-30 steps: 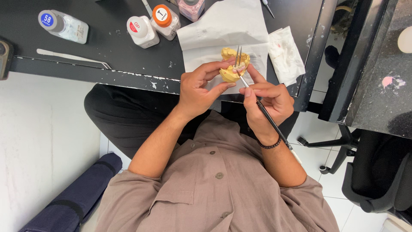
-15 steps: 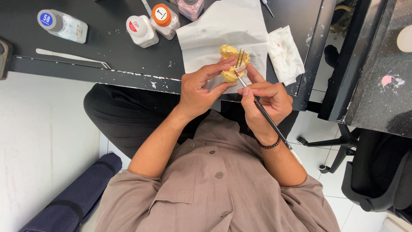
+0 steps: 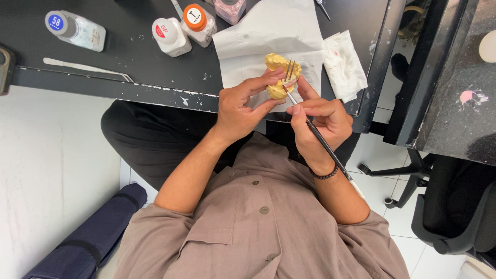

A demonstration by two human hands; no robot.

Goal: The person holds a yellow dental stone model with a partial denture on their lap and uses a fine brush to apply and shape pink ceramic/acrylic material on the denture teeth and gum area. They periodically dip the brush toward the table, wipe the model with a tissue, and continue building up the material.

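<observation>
My left hand (image 3: 243,103) grips a small yellow plaster model (image 3: 279,72) with two metal pins sticking up from it, just above the front edge of a black table (image 3: 129,57). My right hand (image 3: 320,121) holds a thin dark-handled brush (image 3: 323,142) like a pen, its tip touching the model beside the pins. A white paper sheet (image 3: 268,36) lies under the model.
Three small bottles stand on the table: a clear one with a blue cap (image 3: 75,30), a white one with a red label (image 3: 170,36), an orange-capped one (image 3: 199,23). A metal spatula (image 3: 85,68) lies near the front edge. A stained tissue (image 3: 343,64) is at right. An office chair (image 3: 454,206) stands at right.
The brush tip has shifted slightly along the model while my left hand keeps it nearly still. Nothing else has moved.
</observation>
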